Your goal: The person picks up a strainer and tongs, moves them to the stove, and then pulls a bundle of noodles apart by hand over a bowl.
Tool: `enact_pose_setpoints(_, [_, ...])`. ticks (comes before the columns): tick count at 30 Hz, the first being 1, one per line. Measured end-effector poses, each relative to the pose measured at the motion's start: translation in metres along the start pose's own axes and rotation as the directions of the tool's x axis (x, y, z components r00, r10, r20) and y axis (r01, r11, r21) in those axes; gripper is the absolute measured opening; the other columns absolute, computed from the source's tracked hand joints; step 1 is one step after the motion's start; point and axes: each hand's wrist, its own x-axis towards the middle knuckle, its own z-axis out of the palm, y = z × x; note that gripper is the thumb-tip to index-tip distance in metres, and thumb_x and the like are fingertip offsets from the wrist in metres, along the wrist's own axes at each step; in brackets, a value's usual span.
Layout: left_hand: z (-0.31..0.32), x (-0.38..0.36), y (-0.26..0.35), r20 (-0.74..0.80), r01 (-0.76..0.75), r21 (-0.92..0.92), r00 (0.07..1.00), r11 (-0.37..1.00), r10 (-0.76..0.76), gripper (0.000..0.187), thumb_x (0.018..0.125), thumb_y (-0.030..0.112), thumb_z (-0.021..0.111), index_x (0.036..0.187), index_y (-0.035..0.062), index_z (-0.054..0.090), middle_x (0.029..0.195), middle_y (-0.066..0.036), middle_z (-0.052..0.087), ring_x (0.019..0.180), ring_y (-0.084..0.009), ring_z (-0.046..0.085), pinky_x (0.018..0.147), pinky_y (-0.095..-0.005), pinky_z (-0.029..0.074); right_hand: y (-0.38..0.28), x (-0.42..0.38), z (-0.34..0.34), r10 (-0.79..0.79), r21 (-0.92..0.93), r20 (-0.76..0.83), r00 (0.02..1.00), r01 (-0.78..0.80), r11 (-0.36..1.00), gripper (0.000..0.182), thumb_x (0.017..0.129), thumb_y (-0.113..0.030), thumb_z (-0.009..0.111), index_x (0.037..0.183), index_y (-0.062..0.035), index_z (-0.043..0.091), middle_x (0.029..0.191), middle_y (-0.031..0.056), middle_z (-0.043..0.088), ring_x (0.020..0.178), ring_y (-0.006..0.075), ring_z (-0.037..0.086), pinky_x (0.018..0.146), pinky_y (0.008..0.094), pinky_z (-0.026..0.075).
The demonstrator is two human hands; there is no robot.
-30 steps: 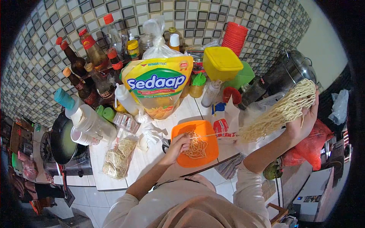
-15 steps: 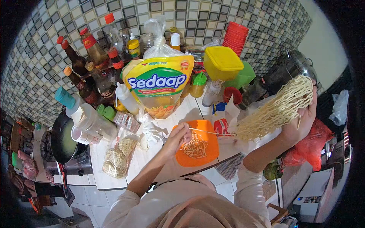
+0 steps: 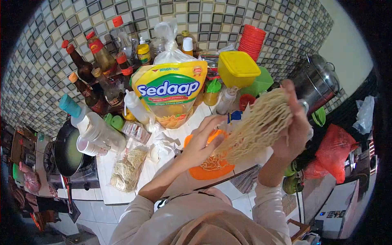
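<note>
A block of dried wavy noodles [image 3: 259, 124] hangs tilted in my right hand [image 3: 293, 132], whose fingers are wrapped round its right side. Its lower left end is over the orange square plate [image 3: 200, 171]. Loose noodle strands [image 3: 214, 163] lie on that plate. My left hand [image 3: 204, 141] is above the plate's left part, fingers apart with nothing between them, just left of the block. To the left, a clear bag of noodle blocks [image 3: 128, 169] rests on the white tiled counter [image 3: 112, 194].
A yellow Sedaap pouch [image 3: 171, 92] stands behind the plate, beside sauce bottles [image 3: 83, 65]. Further right are a yellow lidded tub [image 3: 239, 69], stacked red cups [image 3: 252, 43] and a steel pot [image 3: 320, 77]. A wok [image 3: 71, 151] sits on the stove at left.
My right hand has brought the noodle block left, over the plate's right side. My left hand has let go of the strand, opened and moved slightly up and right.
</note>
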Motion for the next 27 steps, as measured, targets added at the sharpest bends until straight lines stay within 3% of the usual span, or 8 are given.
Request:
enact_pose_setpoints(2, [-0.001,0.005,0.010,0.004,-0.124,-0.001,0.992,0.992,0.124,0.040,0.078,0.014,0.052,0.113,-0.0009,0.039,0.111,-0.016,0.043,0.105,-0.0257,0.042,0.089,-0.0336,0.031,0.015,-0.001,0.009,0.028,-0.235,-0.304,0.952,-0.104,0.966,0.025,0.082,-0.014,0.046,0.099,-0.0034,0.033,0.087,0.0093,0.051,0.075,0.0128,0.054,0.065,0.0238,0.046])
enact_pose_setpoints(6, [0.001,0.013,0.031,-0.116,-0.159,-0.186,0.983,0.970,0.139,0.042,0.076,0.010,0.056,0.113,-0.0009,0.039,0.110,-0.014,0.046,0.102,-0.0220,0.046,0.086,-0.0308,0.035,0.026,-0.004,-0.001,0.155,-0.392,-0.275,0.949,-0.258,0.883,0.030,0.078,-0.014,0.051,0.100,-0.0036,0.033,0.087,0.0071,0.051,0.070,0.0096,0.053,0.058,0.0188,0.043])
enact_pose_setpoints(8, [-0.002,0.016,0.036,0.018,0.042,-0.474,0.999,0.879,-0.039,0.043,0.075,0.011,0.059,0.112,-0.0008,0.040,0.104,-0.009,0.050,0.093,-0.0161,0.050,0.080,-0.0268,0.039,0.028,-0.005,-0.001,0.295,-0.349,-0.319,0.901,-0.401,0.847,0.024,0.079,-0.012,0.051,0.099,-0.0077,0.039,0.078,0.0008,0.050,0.054,0.0008,0.042,0.041,0.0112,0.030])
enact_pose_setpoints(14, [-0.024,0.024,0.033,0.423,0.487,-0.541,0.862,0.686,-0.278,0.045,0.072,0.012,0.063,0.109,-0.0017,0.043,0.096,-0.006,0.053,0.087,-0.0100,0.051,0.074,-0.0237,0.041,0.023,-0.009,-0.005,0.348,-0.398,-0.361,0.865,-0.481,0.781,0.025,0.080,-0.015,0.052,0.100,-0.0113,0.039,0.078,-0.0012,0.050,0.055,-0.0003,0.040,0.042,0.0107,0.026])
enact_pose_setpoints(17, [-0.024,0.023,0.025,0.370,0.414,-0.690,0.907,0.594,-0.203,0.043,0.072,0.013,0.064,0.107,-0.0022,0.044,0.093,-0.006,0.054,0.084,-0.0099,0.051,0.074,-0.0233,0.040,0.020,-0.009,-0.004,0.356,-0.453,-0.385,0.852,-0.510,0.731,0.026,0.079,-0.017,0.053,0.100,-0.0122,0.039,0.078,-0.0017,0.050,0.057,-0.0006,0.040,0.044,0.0103,0.027])
enact_pose_setpoints(21, [-0.024,0.023,0.033,0.310,0.284,-0.674,0.947,0.682,-0.089,0.040,0.072,0.014,0.063,0.105,-0.0018,0.047,0.092,-0.005,0.055,0.084,-0.0094,0.050,0.074,-0.0228,0.040,0.020,-0.009,-0.005,0.321,-0.527,-0.457,0.829,-0.544,0.653,0.028,0.079,-0.017,0.054,0.102,-0.0123,0.039,0.078,-0.0021,0.050,0.059,0.0000,0.040,0.046,0.0106,0.029])
enact_pose_setpoints(23, [-0.030,0.027,0.039,0.512,0.382,-0.211,0.828,0.900,-0.231,0.036,0.074,0.013,0.061,0.104,-0.0016,0.047,0.094,-0.004,0.054,0.086,-0.0085,0.049,0.075,-0.0223,0.039,0.022,-0.010,-0.010,0.341,-0.532,-0.435,0.833,-0.543,0.650,0.030,0.078,-0.017,0.055,0.104,-0.0125,0.040,0.079,-0.0020,0.050,0.060,0.0008,0.041,0.048,0.0112,0.031])
enact_pose_setpoints(27, [-0.028,0.025,0.036,0.486,0.448,-0.304,0.832,0.841,-0.268,0.034,0.075,0.012,0.060,0.104,-0.0016,0.048,0.096,-0.004,0.054,0.086,-0.0081,0.050,0.075,-0.0220,0.040,0.022,-0.011,-0.011,0.368,-0.481,-0.393,0.843,-0.530,0.699,0.031,0.078,-0.017,0.055,0.105,-0.0126,0.040,0.079,-0.0022,0.050,0.061,0.0014,0.042,0.049,0.0117,0.032])
